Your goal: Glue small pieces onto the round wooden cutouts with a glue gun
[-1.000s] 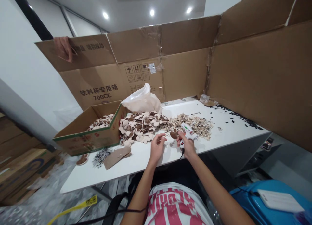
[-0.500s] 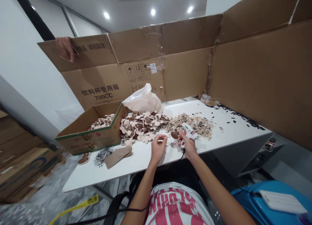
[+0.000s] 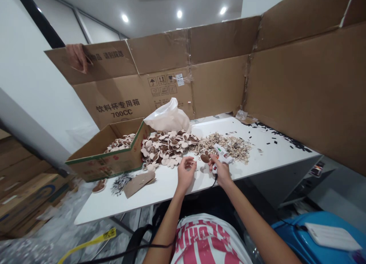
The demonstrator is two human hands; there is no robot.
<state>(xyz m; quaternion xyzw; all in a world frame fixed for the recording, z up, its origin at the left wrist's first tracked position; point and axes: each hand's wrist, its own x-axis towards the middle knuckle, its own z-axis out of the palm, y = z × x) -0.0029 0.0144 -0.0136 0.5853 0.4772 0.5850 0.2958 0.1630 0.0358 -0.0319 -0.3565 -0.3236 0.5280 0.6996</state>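
My right hand point(image 3: 220, 168) is closed around a white hot glue gun point(image 3: 223, 153), with its cord hanging below. A brown rabbit-head-shaped felt piece point(image 3: 204, 157) sticks out from the same hand's fingertips. Just to the left, my left hand point(image 3: 186, 172) is curled over the table, thumb and fingers bent toward each other. Something thin and pale seems to be at its fingertips, too small to name. Behind the hands lie a heap of cream and brown felt pieces point(image 3: 166, 148) and a pile of small pale strips point(image 3: 237, 148).
A cardboard box point(image 3: 97, 167) of felt pieces stands left, near brown card point(image 3: 139, 184) and dark-and-white bits point(image 3: 120, 183). A white bag point(image 3: 168, 117) sits behind the heap. Tall cardboard walls point(image 3: 217, 73) surround the table point(image 3: 100, 207). Another person's hand point(image 3: 77, 57) grips the cardboard's top edge.
My left hand's fingers have shifted slightly, and the pale thing at their tips shows less clearly. My right hand stays nearly still with the glue gun and felt piece.
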